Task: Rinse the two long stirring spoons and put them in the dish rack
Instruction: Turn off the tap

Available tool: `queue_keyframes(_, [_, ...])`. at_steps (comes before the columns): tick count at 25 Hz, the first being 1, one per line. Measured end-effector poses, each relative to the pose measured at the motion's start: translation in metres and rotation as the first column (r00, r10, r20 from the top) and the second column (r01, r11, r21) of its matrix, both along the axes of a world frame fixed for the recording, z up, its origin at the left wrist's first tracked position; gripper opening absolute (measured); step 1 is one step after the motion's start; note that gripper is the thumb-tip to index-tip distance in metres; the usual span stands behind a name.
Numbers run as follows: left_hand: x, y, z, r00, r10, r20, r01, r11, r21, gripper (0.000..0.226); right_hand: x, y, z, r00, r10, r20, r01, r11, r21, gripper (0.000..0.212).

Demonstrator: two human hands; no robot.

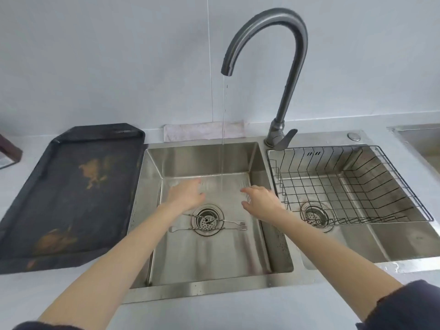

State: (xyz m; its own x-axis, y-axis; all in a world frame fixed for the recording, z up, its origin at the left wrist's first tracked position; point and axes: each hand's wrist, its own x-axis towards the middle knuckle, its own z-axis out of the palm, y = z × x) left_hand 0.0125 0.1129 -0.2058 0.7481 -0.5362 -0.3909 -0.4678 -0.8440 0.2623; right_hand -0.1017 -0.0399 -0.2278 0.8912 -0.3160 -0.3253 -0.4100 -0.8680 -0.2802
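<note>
Both hands hang open and empty, left hand (184, 195) and right hand (260, 200) flanking the thin stream. Two stirring spoons (209, 225) lie across the drain (207, 219); wet, thin handles could slip from me before reaching the dish rack (352, 186).

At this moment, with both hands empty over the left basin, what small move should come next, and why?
Probably lower the left hand to pick up the two long stirring spoons lying across the drain on the floor of the left basin. Both hands, the right hand too, are open and hold nothing, water already runs from the faucet, and the dish rack holds nothing.
</note>
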Motion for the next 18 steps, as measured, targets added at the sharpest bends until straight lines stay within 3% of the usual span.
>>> queue_keyframes(6, [-0.022,-0.037,0.043,0.906,-0.205,0.369,0.208,0.978,0.034,0.047,-0.019,-0.038,0.034,0.992,-0.027,0.126,0.034,0.998,-0.054,0.040])
queue_keyframes(13, [-0.024,-0.095,0.098,0.791,-0.200,0.579,0.297,0.952,-0.076,0.040,-0.026,-0.093,0.066,0.960,-0.068,0.273,0.096,0.991,-0.091,0.035])
queue_keyframes(18, [-0.013,-0.146,0.145,0.674,-0.142,0.725,0.395,0.898,-0.192,0.037,-0.011,-0.125,0.077,0.925,-0.137,0.354,0.159,0.987,-0.034,0.032])
